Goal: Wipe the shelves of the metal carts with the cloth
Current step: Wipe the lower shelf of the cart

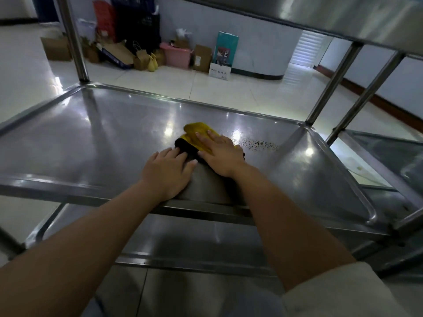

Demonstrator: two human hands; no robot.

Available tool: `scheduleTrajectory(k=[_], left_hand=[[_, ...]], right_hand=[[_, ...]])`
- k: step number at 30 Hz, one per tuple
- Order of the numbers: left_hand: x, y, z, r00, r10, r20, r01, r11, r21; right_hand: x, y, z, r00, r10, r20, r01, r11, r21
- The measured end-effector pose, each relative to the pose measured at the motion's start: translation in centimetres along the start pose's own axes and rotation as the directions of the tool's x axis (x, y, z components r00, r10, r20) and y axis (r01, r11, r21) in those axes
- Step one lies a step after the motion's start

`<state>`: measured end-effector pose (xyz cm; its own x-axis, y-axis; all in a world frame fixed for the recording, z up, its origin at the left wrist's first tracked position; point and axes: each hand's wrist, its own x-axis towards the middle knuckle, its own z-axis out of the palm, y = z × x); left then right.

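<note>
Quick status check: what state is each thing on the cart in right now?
Cloth: folded, flat on the middle shelf, pressed under the right hand.
Right hand: fingers straight, pressing the cloth.
Left hand: flat on the shelf, fingertips touching the cloth's dark edge.
Middle shelf: droplets right of the cloth.

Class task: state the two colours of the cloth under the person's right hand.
The folded cleaning cloth is yellow on one side and black on the other, seen in the head view.

The middle shelf (96, 143) of the metal cart (75, 42) is a flat steel tray with a raised rim. A yellow-and-black cloth (194, 137) lies on it, right of centre. Water droplets (258, 143) sit just right of the cloth. Both hands rest flat on this shelf.
</note>
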<state>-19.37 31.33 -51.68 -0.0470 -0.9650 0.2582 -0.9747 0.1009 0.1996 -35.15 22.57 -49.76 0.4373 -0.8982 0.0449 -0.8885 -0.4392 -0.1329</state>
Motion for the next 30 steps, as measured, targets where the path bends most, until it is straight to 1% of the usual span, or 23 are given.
scheduleTrajectory(k=[2, 6, 10, 14, 17, 20, 22, 25, 26, 28, 30], left_hand=[[0.0, -0.1, 0.0, 1.000, 0.008, 0.005, -0.008, 1.000, 0.001], [0.0, -0.2, 0.1, 0.998, 0.044, 0.053, -0.044, 0.999, 0.001], [0.2, -0.5, 0.4, 0.996, 0.028, 0.089, -0.029, 1.000, 0.010], [0.1, -0.7, 0.3, 0.994, 0.040, 0.103, -0.040, 0.999, 0.002], [-0.1, -0.3, 0.0, 0.993, 0.047, 0.108, -0.049, 0.999, 0.022], [-0.1, -0.2, -0.4, 0.989, 0.037, 0.141, -0.048, 0.996, 0.075], [0.4, 0.2, -0.8, 0.982, 0.010, 0.190, -0.032, 0.993, 0.111], [1.8, 2.3, -0.8, 0.965, 0.006, 0.262, -0.039, 0.992, 0.123], [2.2, 3.3, -0.4, 0.965, 0.025, 0.260, -0.057, 0.992, 0.116], [2.3, 4.4, 0.7, 0.976, 0.044, 0.213, -0.066, 0.993, 0.095], [2.1, 4.3, 1.8, 0.987, 0.040, 0.158, -0.050, 0.997, 0.061]], right_hand=[[-0.6, 1.6, -0.2, 1.000, -0.011, -0.017, 0.011, 1.000, -0.006], [-3.8, 6.2, -1.1, 0.998, 0.064, -0.027, -0.063, 0.998, 0.030], [-8.3, 10.9, -1.8, 0.990, 0.092, -0.102, -0.090, 0.996, 0.025], [-10.4, 15.0, -3.1, 0.959, 0.263, -0.105, -0.255, 0.963, 0.084], [-10.4, 14.8, -2.9, 0.924, 0.357, -0.140, -0.352, 0.934, 0.061], [-9.9, 11.8, -2.4, 0.901, 0.419, -0.109, -0.419, 0.908, 0.025], [-9.6, 9.2, -2.1, 0.928, 0.363, -0.080, -0.364, 0.931, 0.012], [-9.8, 6.3, -1.3, 0.980, 0.191, -0.047, -0.192, 0.981, -0.006], [-10.1, 6.2, -1.2, 0.989, 0.138, -0.045, -0.138, 0.990, -0.007], [-10.7, 7.2, -1.6, 0.998, 0.051, -0.044, -0.050, 0.999, 0.014], [-11.3, 9.5, -2.2, 0.998, 0.008, -0.068, -0.007, 1.000, 0.022]])
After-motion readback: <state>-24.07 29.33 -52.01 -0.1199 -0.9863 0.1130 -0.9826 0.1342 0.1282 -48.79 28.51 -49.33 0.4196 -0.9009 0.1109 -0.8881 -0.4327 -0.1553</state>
